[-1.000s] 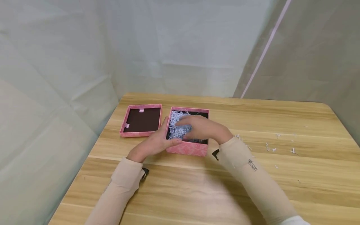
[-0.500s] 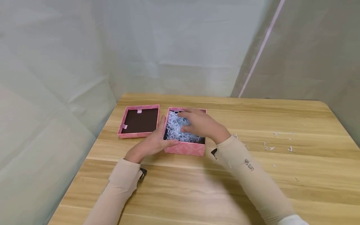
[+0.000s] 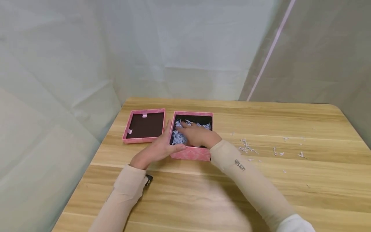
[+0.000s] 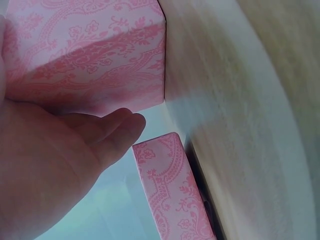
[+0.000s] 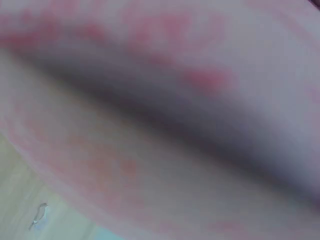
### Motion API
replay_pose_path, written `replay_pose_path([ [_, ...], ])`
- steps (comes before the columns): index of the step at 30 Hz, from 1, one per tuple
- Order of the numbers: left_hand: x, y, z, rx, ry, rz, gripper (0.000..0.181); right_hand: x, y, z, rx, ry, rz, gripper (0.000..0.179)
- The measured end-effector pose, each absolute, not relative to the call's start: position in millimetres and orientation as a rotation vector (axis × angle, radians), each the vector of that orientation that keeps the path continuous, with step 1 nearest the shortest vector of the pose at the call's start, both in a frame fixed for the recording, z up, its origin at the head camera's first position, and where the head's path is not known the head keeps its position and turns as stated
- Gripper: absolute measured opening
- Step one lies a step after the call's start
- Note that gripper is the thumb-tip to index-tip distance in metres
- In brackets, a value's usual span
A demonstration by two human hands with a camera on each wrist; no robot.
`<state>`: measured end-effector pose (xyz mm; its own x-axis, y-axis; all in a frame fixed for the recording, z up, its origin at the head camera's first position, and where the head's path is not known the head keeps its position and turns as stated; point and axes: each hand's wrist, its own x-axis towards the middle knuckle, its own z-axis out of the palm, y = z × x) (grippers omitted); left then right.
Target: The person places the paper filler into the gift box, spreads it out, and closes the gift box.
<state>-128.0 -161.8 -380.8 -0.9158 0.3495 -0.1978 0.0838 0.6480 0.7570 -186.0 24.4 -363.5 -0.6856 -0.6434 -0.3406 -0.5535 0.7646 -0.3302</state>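
Right grip [image 3: 197, 135] lower, uncurled against shreds [image 3: 179, 138]

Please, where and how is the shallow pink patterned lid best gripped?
Probably by the left wall of the shallow pink patterned lid, coming from the left. It lies open side up, so that raised wall could be pinched; the left hand and the deep pink box crowd its right side.

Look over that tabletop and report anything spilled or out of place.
Loose white paper shreds lie scattered on the wooden table, right of the pink box. They look spilled, since similar-looking filler sits inside the box.
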Motion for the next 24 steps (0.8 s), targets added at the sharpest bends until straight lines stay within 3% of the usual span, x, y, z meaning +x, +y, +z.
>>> replay_pose_path([
  [7,-130.2,-163.4,-381.6,0.365,2.524,1.175,0.123,-176.3,41.2,-346.7,-0.984,2.613,-0.482,0.072],
  [13,-130.3,-171.1,-383.7,0.381,2.544,1.187,0.123,-164.5,78.2,-326.5,-1.052,2.677,-0.973,0.053],
  [18,-127.4,-177.2,-383.9,0.368,2.571,1.157,0.124,-157.5,131.2,-320.4,-0.868,2.798,-1.181,0.044],
  [24,-123.2,-182.8,-383.2,0.356,2.578,1.139,0.124,-151.6,220.9,-327.1,-0.576,2.914,-1.024,0.055],
])
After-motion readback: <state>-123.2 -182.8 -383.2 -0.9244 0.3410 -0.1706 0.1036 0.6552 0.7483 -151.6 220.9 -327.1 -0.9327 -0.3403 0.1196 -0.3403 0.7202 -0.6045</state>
